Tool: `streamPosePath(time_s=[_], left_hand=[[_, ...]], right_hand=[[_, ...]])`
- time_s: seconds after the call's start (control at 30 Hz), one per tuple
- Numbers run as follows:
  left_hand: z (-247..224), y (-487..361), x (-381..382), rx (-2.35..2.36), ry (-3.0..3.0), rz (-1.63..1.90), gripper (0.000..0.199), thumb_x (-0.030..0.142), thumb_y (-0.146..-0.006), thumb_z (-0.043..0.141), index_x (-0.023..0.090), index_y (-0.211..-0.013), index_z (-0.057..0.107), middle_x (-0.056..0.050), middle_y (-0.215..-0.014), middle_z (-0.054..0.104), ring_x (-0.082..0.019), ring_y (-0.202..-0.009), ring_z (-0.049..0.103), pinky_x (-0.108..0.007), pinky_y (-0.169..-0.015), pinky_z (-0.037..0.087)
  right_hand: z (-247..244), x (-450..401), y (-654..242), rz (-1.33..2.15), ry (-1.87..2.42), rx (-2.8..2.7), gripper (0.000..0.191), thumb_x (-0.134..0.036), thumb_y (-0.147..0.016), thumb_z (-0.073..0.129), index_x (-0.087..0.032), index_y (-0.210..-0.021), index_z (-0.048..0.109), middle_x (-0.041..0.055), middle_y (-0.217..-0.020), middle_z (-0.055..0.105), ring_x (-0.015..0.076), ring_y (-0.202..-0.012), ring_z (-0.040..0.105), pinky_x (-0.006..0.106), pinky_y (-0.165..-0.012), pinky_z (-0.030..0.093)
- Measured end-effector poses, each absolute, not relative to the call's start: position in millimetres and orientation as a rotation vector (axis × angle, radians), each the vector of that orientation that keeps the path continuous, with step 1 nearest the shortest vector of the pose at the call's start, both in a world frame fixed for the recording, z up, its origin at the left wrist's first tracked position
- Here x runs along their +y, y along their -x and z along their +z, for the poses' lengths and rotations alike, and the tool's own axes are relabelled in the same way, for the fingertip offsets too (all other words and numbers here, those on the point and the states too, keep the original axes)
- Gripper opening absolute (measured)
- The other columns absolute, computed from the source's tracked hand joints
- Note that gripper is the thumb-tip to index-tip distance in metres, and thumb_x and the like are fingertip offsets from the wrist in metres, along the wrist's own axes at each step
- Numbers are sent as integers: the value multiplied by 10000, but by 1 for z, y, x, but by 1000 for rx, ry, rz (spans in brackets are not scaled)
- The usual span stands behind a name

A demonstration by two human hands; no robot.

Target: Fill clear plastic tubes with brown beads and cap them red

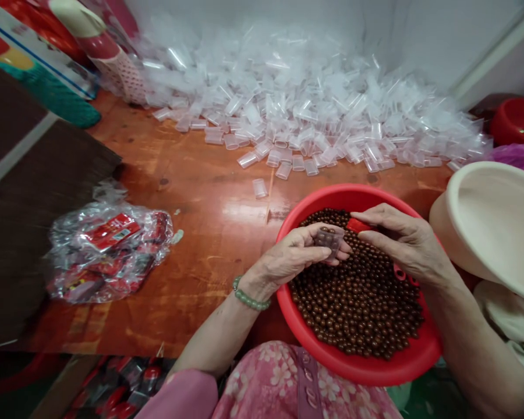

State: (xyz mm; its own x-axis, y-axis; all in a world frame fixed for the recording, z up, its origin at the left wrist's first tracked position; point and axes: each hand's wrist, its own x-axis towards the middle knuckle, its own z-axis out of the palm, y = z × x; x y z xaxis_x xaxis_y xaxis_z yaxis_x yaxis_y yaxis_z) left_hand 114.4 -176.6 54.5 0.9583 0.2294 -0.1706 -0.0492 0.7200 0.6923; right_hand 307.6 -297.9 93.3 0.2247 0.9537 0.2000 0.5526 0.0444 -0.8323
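Note:
Over a red basin [290, 326] of small round brown balls [358, 308], my left hand [294, 253] grips a small clear plastic container [329, 240] between thumb and fingers. Some brown balls show inside the container. My right hand [404, 238] pinches a small red piece [357, 225], perhaps a cap, just right of the container and apart from it. Part of that piece is hidden by the fingers. Below the right hand, pink ring-shaped pieces [399, 272] lie at the basin's right side, partly covered by the wrist.
A large heap of clear plastic containers [305, 116] lies along the wall, with one container [259, 188] apart in front. To the left sits a clear bag of red packets [113, 250]. A cream basin [458, 233] stands at right, a thermos [100, 49] at back left. Red-capped containers [117, 387] lie below the table edge.

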Motion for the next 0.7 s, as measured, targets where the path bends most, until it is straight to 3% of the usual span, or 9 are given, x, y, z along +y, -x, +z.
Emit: streamPosePath(time_s=[0.17, 0.47, 0.7], left_hand=[[54, -115, -177, 236, -818, 118, 292, 257, -784, 795, 131, -1030, 702, -104, -978, 756, -150, -849, 700, -269, -836, 534], [54, -115, -176, 263, -872, 109, 271, 321, -822, 773, 143, -1004, 680, -74, -925, 719, -141, -859, 672, -265, -827, 505], [55, -114, -175, 262, -831, 144, 345, 350, -821, 776, 161, -1088, 666, -69, -980, 697, -143, -895, 661, -269, -825, 499]], right_hand=[[108, -281, -291, 582, 1571, -1583, 213, -287, -931, 657, -233, -1111, 757, 59, -998, 737, 189, -917, 686, 332, -866, 577], [115, -285, -299, 549, 1665, -1741, 184, -296, -947, 634, -254, -1070, 764, 57, -996, 738, 194, -895, 703, 320, -818, 595], [122, -298, -312, 488, 1688, -1784, 144, -289, -945, 637, -269, -1020, 759, 36, -947, 751, 195, -860, 714, 306, -763, 598]])
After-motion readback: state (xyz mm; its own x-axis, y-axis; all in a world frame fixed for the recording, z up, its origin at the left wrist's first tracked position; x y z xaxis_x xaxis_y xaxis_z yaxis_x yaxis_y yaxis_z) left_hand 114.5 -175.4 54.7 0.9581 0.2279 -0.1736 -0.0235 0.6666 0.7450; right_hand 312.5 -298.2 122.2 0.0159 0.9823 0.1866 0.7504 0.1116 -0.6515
